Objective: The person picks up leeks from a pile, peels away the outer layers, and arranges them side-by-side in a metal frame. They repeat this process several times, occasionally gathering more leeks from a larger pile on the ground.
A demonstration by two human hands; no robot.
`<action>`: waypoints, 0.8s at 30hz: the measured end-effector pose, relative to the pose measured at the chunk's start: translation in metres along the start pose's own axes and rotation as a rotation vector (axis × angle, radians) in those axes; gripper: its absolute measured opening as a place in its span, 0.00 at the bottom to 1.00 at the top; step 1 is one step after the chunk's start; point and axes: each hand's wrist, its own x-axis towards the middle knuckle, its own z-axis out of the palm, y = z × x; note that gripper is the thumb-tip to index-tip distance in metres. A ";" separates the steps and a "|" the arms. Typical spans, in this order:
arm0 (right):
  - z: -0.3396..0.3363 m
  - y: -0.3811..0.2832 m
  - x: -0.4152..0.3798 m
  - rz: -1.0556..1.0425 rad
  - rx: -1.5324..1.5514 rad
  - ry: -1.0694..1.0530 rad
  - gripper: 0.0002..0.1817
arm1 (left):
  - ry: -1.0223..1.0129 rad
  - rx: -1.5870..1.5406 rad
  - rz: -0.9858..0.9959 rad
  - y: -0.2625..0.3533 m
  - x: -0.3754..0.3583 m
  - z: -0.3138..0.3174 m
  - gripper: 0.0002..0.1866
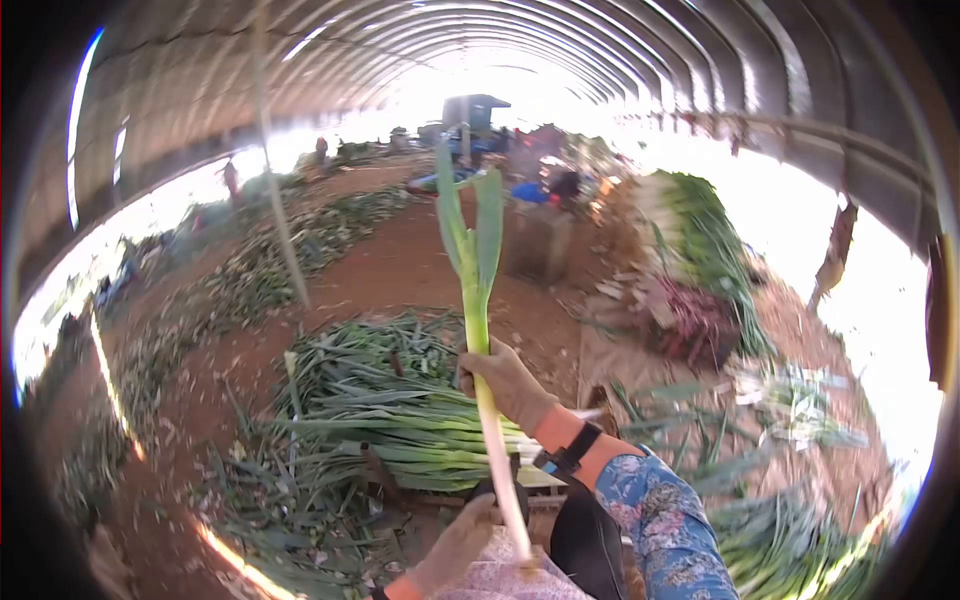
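A long leek (479, 335) stands nearly upright before me, its green leaves at the top and its pale root end down by my lap. My right hand (508, 383), in a glove, is wrapped round the middle of its stalk. Low in the view, my left hand (455, 548), also gloved, is just left of the leek's white lower end and looks apart from it; blur hides how its fingers lie. Behind the held leek lies a large pile of leeks (420, 430) across a low rack, white ends toward the right.
Stacked leeks (690, 230) stand at the right, with reddish roots at their near end. More leeks (800, 545) lie at the lower right. Leaf scraps (290, 540) litter the soil. A thin pole (283, 220) rises at the left, and a vehicle (475, 115) stands far back under the arched roof.
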 end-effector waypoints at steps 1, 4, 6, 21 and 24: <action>0.016 -0.004 -0.001 0.059 -0.085 -0.081 0.09 | 0.085 0.265 0.025 0.011 0.009 -0.020 0.24; 0.052 -0.003 -0.005 0.133 -0.406 -0.315 0.12 | 0.507 0.943 0.585 0.084 0.017 -0.043 0.26; 0.063 0.010 -0.005 -0.028 -0.721 -0.458 0.15 | 0.617 1.317 0.824 0.155 0.015 -0.052 0.28; 0.126 0.044 -0.059 -0.485 -1.692 -1.132 0.12 | 0.418 1.585 0.373 0.079 -0.177 -0.195 0.16; 0.128 0.051 -0.059 -0.513 -1.662 -1.194 0.14 | 0.423 1.509 0.169 0.049 -0.219 -0.213 0.13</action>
